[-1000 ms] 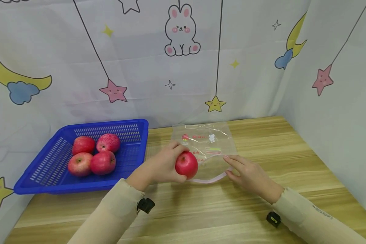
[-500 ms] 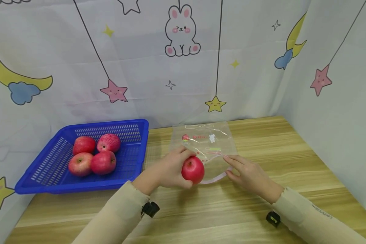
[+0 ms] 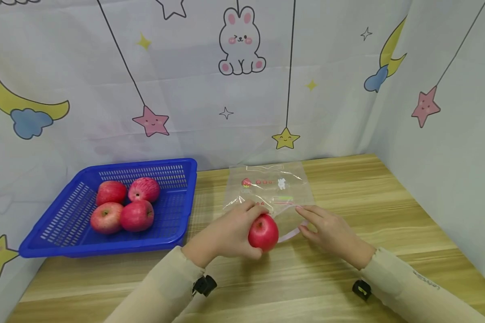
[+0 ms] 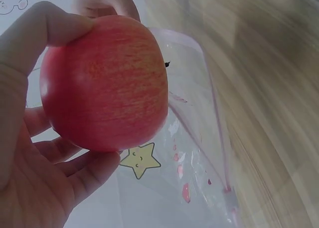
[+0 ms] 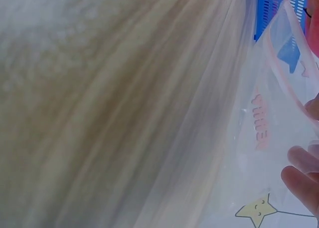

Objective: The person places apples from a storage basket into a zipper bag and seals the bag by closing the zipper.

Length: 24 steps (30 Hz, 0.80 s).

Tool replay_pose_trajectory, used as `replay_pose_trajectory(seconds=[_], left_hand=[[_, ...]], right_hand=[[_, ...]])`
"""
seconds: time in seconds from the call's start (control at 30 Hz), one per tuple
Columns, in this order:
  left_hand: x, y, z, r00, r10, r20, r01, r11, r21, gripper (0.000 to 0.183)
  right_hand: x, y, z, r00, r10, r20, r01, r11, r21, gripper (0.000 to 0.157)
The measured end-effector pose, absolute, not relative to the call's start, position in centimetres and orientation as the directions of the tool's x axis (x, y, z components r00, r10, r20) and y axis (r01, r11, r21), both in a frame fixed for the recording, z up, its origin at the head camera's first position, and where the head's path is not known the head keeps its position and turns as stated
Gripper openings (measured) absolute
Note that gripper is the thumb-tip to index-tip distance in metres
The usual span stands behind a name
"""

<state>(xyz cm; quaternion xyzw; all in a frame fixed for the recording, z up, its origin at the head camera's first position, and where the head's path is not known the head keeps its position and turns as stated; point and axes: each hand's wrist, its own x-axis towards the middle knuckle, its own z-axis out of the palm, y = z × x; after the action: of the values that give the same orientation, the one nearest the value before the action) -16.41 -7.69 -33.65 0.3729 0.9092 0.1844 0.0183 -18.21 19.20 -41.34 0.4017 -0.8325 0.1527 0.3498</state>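
My left hand [image 3: 234, 231] grips a red apple [image 3: 263, 232], thumb on one side and fingers on the other. The apple is just in front of the mouth of a clear plastic zip bag [image 3: 234, 179] with a pink rim and small printed pictures. The left wrist view shows the apple [image 4: 107, 83] large, overlapping part of the bag [image 4: 199, 133]. At the right end of the mouth, my right hand [image 3: 331, 231] holds the bag, its thumb and fingers at the two parted lips. Only some fingertips [image 5: 301, 185] show in the right wrist view, beside the rim.
A blue plastic basket [image 3: 178, 229] stands on the wooden table [image 3: 359, 188] at the left. Several red apples [image 3: 137, 215] lie in it. Behind the table hangs a white curtain [image 3: 194, 67] printed with stars, moons and a rabbit.
My left hand has carried the apple right and slightly towards me, across the front of the bag's mouth. The right hand and the bag stay about where they were.
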Motion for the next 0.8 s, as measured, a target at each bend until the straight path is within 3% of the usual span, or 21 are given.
replay_pose_trajectory(seconds=[0.37,0.8], left_hand=[[-15.4,-6.6,-34.0,-0.688,0.717,0.110,0.713,0.639,0.289,0.072],[-15.6,-6.1,-35.6,-0.697,0.707,0.122,0.717,0.692,0.087,0.074]], right_hand=[[-18.2,19.2,-41.3,-0.461,-0.553,0.694,-0.771,0.636,-0.005,0.054],[-18.2,19.1,-41.3,-0.442,-0.556,0.704,-0.784,0.620,-0.002,0.050]])
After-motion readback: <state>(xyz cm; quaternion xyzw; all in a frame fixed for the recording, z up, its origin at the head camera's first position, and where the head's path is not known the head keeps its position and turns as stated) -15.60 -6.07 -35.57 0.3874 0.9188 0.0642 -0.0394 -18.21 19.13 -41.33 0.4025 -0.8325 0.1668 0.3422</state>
